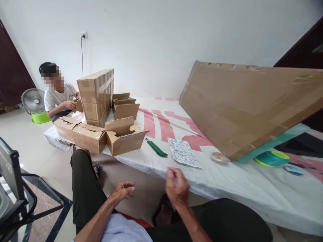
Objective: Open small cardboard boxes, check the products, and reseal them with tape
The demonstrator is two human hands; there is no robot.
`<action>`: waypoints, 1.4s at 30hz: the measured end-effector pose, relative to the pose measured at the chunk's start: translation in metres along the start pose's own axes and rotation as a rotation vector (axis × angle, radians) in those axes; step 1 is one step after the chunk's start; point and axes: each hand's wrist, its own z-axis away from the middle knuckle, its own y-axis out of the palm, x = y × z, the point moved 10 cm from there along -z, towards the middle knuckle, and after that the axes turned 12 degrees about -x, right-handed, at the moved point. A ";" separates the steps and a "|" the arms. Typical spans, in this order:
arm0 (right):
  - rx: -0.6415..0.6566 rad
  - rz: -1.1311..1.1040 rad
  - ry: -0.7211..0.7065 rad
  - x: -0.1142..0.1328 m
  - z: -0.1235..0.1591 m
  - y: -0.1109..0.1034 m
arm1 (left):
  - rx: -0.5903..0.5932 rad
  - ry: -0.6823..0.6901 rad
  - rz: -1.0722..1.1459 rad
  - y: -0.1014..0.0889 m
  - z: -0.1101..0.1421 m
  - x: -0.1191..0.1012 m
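Over my lap, my left hand (124, 190) hangs with fingers loosely bent and apart, nothing visible in it. My right hand (178, 186) is raised by the table's front edge, its fingers curled together; whatever they hold, if anything, is hidden. Just beyond it lies a sheet of paper (184, 153) covered in handwriting. Left of the sheet is a green utility knife (156, 148). A roll of tape (220, 158) lies to the right. An open cardboard box (126, 141) stands near the edge, its flaps up, beside two more low boxes (83, 134) in a row.
Taped boxes (98, 94) are stacked at the left, with open boxes (124, 107) behind. A large cardboard box (247, 107) leans at the right over a teal and yellow item (271, 158). A co-worker (60, 97) handles a small box at left, near a fan (35, 101). A folding chair (15, 181) stands left.
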 end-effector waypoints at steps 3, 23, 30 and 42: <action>0.346 -0.208 0.019 0.050 0.073 0.074 | -0.078 -0.002 -0.030 -0.016 -0.009 0.005; 0.797 -0.163 0.253 -0.025 0.220 0.172 | -0.186 0.064 -0.196 -0.038 -0.012 0.005; 0.823 -0.192 0.229 -0.028 0.223 0.178 | -0.211 0.063 -0.209 -0.045 -0.017 0.003; 0.826 -0.112 0.188 -0.040 0.229 0.175 | -0.289 0.099 -0.211 -0.052 -0.021 -0.006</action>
